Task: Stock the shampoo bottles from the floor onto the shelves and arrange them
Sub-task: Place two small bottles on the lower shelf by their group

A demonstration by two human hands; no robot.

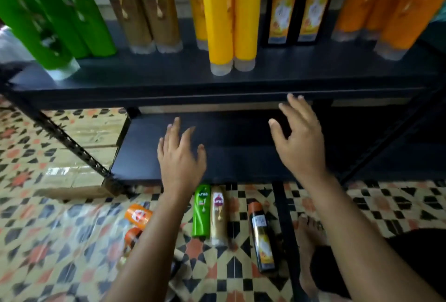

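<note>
five shampoo bottles lie flat on the patterned tile floor point(72, 241), likely dropped there as loose stock waiting to go up: two orange bottles point(138, 214) at about 7 o'clock of the view's centre, a green bottle point(201, 211) touching a beige bottle point(219, 217) at 6 o'clock, and a black-and-gold bottle point(261, 236) at 5 o'clock. a bare foot point(307, 241) stands just beside it. above them both hands hover with fingers spread and nothing in them: the left hand point(179, 157) over the bare lower shelf point(229, 147), the right hand point(299, 137) at 1 o'clock, fingertips near the upper shelf point(169, 82) edge. judging by this, they are between bottles. farther off, the upper shelf carries upright bottles grouped by colour, with green bottles point(55, 12) at 10 o'clock and yellow bottles point(231, 16) at 12 o'clock.
</note>
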